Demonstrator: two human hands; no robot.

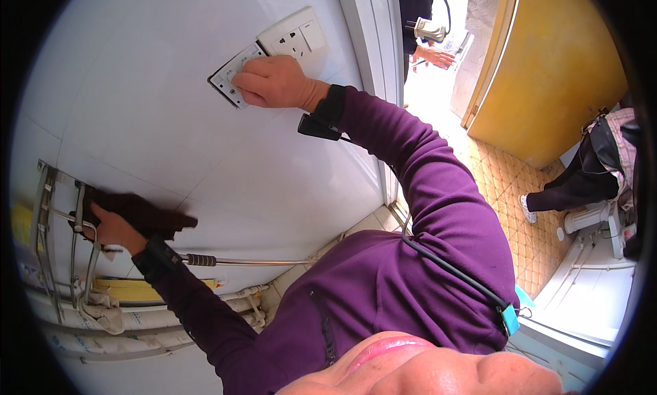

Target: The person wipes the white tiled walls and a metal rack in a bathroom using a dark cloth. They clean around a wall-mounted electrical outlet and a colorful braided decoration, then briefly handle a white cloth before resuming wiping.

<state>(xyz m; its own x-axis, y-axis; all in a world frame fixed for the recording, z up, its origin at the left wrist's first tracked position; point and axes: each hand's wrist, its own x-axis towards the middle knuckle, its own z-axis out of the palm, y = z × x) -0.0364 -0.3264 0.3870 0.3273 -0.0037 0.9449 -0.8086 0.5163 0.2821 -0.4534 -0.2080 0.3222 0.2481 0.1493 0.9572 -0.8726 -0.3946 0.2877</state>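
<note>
Switch plate (231,77), white, mounted on the white tiled wall (150,101) just left of and below a white socket outlet (293,36), the two touching at their edges; our right hand (274,82) rests on it as a loosely closed fist, knuckles and fingertips pressed against the plate's face, holding nothing that we can see. Right wrist carries a black band with a small black device (319,127) and a cable running down the purple sleeve. Left hand (113,227), lower on the same wall, has its grip closed around a dark cloth (147,216) and lies against a metal rack (68,238) fixed to the tiles. Below it: a metal rod with a ribbed black handle (226,261), white pipes (137,320) and a pale rag hanging from the rack. Risks, as we judge them: a damp cloth or wet fingers near the switch and outlet could invite a shock; pressure from the fist could flip a rocker unintentionally; the wrist cable could snag on the rod or rack. Beyond, at the doorway, another person's hand (435,56), a yellow door (547,73) and a tiled floor (510,190).
</note>
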